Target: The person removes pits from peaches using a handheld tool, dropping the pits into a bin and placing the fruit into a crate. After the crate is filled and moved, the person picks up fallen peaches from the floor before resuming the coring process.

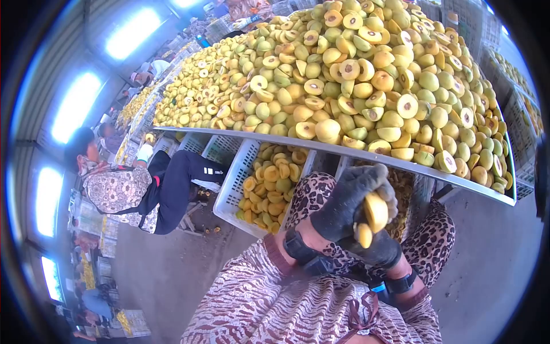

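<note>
Both my hands wear dark gloves and meet above my lap. My left hand (342, 205) is closed around a yellow peach half (376, 212), with its fingers curled over the far side. A smaller-looking piece of peach (364, 235) shows just below it, between the hands. My right hand (379, 251) is underneath, pressed up against the fruit. Its fingers are mostly hidden, and I cannot make out what they grip. In front of me, a metal-edged table (321, 145) bears a large heap of halved peaches (344, 74), many showing brown pits.
A white crate (230, 198) of peach halves (271, 186) stands at my left knee. Between my knees, a container holds brownish scraps (401, 198). On the left sits a co-worker (120, 189), with one gloved hand near the table. Stacked crates (511, 106) stand at the right.
</note>
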A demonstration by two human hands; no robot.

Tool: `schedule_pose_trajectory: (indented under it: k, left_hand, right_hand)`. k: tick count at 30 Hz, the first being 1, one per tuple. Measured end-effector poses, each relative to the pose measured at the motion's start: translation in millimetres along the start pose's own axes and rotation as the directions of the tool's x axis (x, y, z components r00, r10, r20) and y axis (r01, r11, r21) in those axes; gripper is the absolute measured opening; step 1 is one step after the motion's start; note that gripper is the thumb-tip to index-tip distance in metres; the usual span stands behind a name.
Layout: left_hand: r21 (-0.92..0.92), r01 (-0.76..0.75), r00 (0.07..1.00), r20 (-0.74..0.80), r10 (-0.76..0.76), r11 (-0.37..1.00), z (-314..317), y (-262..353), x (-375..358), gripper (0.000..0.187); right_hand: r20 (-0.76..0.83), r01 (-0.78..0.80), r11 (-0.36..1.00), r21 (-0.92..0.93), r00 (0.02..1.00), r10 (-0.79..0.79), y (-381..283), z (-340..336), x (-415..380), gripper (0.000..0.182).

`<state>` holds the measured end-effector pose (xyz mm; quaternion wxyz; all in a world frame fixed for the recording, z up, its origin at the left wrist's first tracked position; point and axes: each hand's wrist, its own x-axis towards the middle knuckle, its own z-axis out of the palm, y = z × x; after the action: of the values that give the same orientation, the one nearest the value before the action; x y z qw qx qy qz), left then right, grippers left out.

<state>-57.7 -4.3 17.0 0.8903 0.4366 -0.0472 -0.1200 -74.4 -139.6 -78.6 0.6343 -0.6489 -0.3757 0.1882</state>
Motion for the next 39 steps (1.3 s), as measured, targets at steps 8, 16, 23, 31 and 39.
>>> schedule_pose_trajectory:
  k: [8,16,23,31,39]
  left_hand:
    - [0.999,-0.004,0.728,0.026,0.685,-0.033,-181,63,-8,0.03]
    - [0.962,-0.087,0.952,0.157,0.264,-0.26,-192,44,120,0.038]
    - [0.236,-0.115,0.959,-0.226,0.17,0.965,-117,50,63,0.033]
    - [0.8,-0.132,0.968,-0.022,0.248,0.585,-46,-15,18,0.044]
    - [0.61,-0.112,0.901,-0.271,0.339,0.784,-32,-48,21,0.047]
  right_hand:
    - [-0.215,-0.209,0.762,-0.613,0.972,0.093,91,-41,7,0.008]
    - [-0.366,-0.403,0.873,0.275,0.796,0.482,50,-37,20,0.01]
    - [-0.407,-0.195,0.97,0.144,0.882,0.238,39,-23,24,0.007]
    - [-0.487,-0.132,0.943,0.306,0.83,0.274,17,-15,28,0.014]
    - [-0.542,-0.032,0.957,0.287,0.819,0.19,36,1,31,0.021]
